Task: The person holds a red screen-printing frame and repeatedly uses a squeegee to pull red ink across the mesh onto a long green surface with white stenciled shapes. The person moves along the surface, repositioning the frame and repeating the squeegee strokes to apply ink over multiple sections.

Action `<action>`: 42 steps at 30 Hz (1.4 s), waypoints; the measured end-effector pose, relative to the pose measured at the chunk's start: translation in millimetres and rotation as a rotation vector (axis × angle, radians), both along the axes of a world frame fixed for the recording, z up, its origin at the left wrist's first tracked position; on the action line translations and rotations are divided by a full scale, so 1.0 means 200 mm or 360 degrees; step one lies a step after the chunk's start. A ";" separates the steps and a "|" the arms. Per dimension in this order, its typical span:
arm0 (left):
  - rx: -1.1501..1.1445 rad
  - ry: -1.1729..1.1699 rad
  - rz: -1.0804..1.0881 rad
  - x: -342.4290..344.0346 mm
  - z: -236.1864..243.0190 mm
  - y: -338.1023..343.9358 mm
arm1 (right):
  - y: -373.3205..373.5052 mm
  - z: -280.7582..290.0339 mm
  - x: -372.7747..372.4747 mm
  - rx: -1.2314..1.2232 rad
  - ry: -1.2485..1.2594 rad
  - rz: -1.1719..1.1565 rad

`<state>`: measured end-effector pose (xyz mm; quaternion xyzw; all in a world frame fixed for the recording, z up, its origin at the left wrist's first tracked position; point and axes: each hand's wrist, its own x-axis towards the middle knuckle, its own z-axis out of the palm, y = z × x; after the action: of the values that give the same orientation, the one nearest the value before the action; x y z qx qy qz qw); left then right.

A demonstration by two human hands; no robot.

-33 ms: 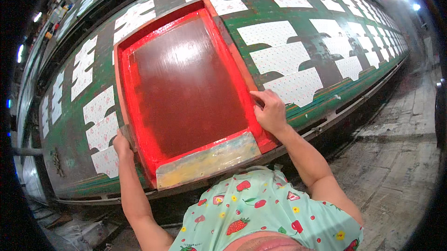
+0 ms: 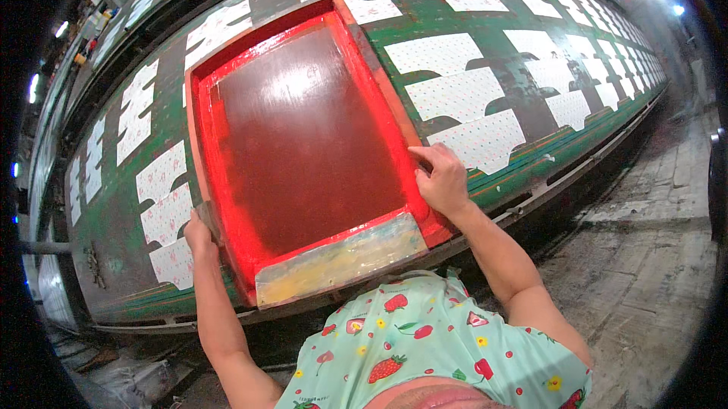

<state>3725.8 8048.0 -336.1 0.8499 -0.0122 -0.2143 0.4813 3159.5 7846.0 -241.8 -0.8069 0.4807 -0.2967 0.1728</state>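
1. Hardly anything has moved since the earlier frame: the frame (image 2: 218,174) and both hands keep their places, and the whole view shifts only very slightly.
2. Near the middle of the table (image 2: 114,265), the frame lies with its near end at the table's near edge, slightly turned, its far end leaning left.
3. Its inner border is bright red around a dark, glossy brown-red mesh (image 2: 311,136), with a pale glare toward the far end.
4. Across its near end runs a silvery strip (image 2: 341,257), stained yellow on the left.
5. Left hand (image 2: 199,235): grasping the frame's left side toward the near end; its fingertips are partly hidden.
6. Right hand (image 2: 444,181): grasping the frame's right side, index finger bent on the rim, the other fingers curled.
7. Just right of the frame lie white dotted pieces (image 2: 462,98) with curved notches; similar pieces run in rows toward the far right.
8. To the left lie white pieces with a reddish print (image 2: 167,197), near the left hand.
9. On the near side is the person's mint shirt (image 2: 425,325), printed with strawberries, cherries and yellow flowers.
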 end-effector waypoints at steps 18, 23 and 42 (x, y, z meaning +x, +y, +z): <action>-0.0305 -0.0197 -0.0104 -1.58 0.18 -0.91 | -0.87 -0.14 -1.43 -0.0013 -0.0080 -0.0172; -0.0270 -0.0191 -0.0069 -1.84 0.08 -1.03 | -1.01 -0.13 -1.74 0.0101 -0.0167 -0.0230; -0.0134 -0.0336 -0.0064 -2.24 0.07 -1.20 | -1.17 -0.17 -2.11 0.0238 -0.0171 -0.0146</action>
<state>3277.2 7807.3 -321.8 0.8463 -0.0888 -0.1325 0.5082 2737.2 7613.0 -276.0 -0.7518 0.5280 -0.3103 0.2443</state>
